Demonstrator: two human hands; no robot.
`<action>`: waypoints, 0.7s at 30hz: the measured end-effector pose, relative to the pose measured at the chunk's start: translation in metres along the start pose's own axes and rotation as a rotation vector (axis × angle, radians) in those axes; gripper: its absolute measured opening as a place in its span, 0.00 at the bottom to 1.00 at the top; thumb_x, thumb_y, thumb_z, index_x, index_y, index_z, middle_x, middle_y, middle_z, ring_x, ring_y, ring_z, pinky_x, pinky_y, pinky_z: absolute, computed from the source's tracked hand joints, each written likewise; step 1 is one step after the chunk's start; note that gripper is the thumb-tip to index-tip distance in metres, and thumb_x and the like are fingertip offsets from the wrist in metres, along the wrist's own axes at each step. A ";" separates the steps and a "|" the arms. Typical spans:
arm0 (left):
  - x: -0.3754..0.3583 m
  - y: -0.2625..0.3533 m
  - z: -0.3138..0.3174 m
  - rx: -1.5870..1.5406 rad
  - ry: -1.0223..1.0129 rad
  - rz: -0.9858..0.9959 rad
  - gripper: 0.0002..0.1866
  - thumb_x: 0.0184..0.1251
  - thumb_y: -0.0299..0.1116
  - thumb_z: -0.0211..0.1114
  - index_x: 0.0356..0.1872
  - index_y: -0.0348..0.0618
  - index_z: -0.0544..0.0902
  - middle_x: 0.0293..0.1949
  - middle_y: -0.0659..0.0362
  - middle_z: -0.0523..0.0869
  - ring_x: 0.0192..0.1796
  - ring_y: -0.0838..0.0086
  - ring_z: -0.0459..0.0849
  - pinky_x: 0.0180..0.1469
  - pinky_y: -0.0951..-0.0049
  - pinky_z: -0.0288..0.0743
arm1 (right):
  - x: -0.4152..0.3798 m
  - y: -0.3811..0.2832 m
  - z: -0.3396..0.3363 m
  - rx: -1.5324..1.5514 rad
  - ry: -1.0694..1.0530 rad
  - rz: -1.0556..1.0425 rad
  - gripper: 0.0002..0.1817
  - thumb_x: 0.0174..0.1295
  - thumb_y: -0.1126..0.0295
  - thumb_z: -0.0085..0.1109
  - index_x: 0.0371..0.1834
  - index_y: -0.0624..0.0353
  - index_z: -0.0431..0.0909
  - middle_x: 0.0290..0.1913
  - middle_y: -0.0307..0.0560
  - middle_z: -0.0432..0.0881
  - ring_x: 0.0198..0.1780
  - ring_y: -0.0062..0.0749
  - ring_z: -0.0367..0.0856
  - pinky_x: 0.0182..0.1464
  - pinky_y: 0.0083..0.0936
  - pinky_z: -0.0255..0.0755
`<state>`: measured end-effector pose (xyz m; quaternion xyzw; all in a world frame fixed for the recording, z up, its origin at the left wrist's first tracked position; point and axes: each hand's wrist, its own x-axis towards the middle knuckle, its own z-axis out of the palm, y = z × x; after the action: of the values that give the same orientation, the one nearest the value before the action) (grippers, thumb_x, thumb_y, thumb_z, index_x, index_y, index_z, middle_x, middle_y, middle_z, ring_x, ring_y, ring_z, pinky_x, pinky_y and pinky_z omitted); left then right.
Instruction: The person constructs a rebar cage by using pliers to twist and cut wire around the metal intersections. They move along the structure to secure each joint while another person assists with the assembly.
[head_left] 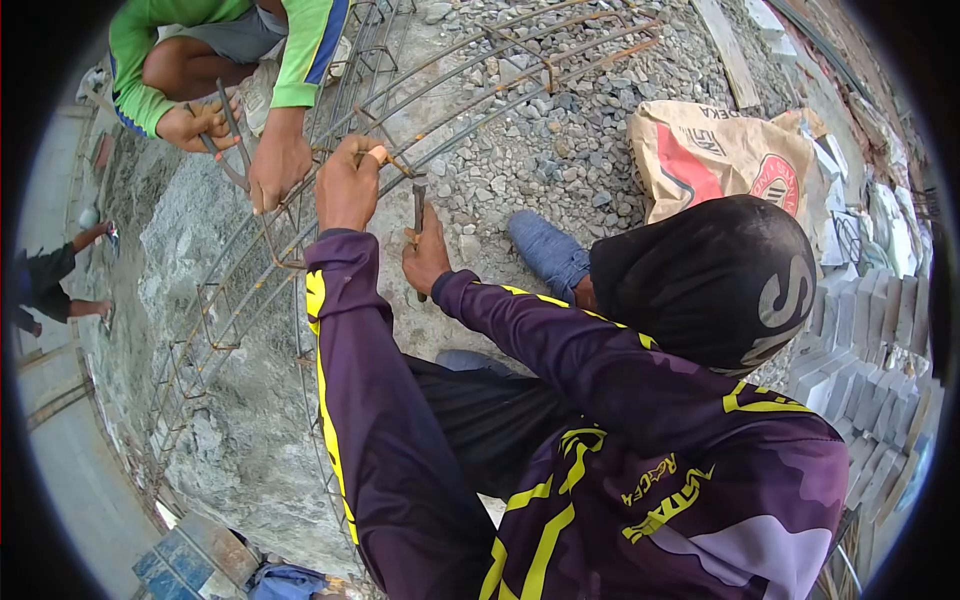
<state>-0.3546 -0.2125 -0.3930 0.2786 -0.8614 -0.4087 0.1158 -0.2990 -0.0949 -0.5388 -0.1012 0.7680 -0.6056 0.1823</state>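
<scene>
My left hand (345, 188) is closed, fingers curled at a bar of the rebar cage (440, 115); the exact grip is partly hidden. My right hand (427, 252) is wrapped round the handle of dark metal pincers (419, 205), held upright in the picture with the head close to a cage corner. Both arms wear purple sleeves with yellow stripes. Opposite, a co-worker in green sleeves holds open pincers (232, 130) in one hand (200, 125). The co-worker's other hand (278, 172) is at the cage, beside my left hand.
Gravel (540, 140) lies beneath and beside the cage. A brown paper sack (665, 160) sits on it, close to a blue shoe (550, 255). At right are a head in a black covering (715, 275) and stacked grey blocks (870, 320). Another person (50, 275) is at far left.
</scene>
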 end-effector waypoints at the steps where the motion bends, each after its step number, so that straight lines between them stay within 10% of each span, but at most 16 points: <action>1: 0.002 -0.005 0.003 -0.063 -0.003 -0.016 0.09 0.64 0.34 0.64 0.41 0.41 0.85 0.31 0.54 0.88 0.34 0.69 0.86 0.37 0.69 0.77 | -0.002 -0.005 -0.003 0.009 -0.014 0.017 0.40 0.57 0.84 0.48 0.73 0.70 0.44 0.61 0.66 0.62 0.57 0.50 0.75 0.59 0.37 0.69; 11: 0.014 -0.009 0.006 -0.172 -0.070 -0.196 0.11 0.66 0.32 0.62 0.45 0.37 0.82 0.35 0.59 0.87 0.29 0.79 0.83 0.28 0.82 0.71 | 0.006 -0.009 -0.043 -0.404 -0.045 -0.040 0.17 0.63 0.69 0.57 0.52 0.63 0.66 0.43 0.59 0.75 0.49 0.56 0.72 0.49 0.45 0.66; 21: 0.021 0.004 -0.005 -0.225 -0.115 -0.326 0.11 0.61 0.24 0.64 0.44 0.31 0.81 0.36 0.54 0.86 0.36 0.73 0.85 0.34 0.75 0.83 | 0.013 -0.006 -0.054 -0.007 -0.148 0.078 0.12 0.65 0.68 0.55 0.42 0.61 0.63 0.28 0.65 0.77 0.35 0.67 0.78 0.37 0.54 0.67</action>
<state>-0.3707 -0.2260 -0.3874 0.3760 -0.7589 -0.5309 0.0291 -0.3327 -0.0532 -0.5239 -0.1164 0.7580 -0.5860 0.2617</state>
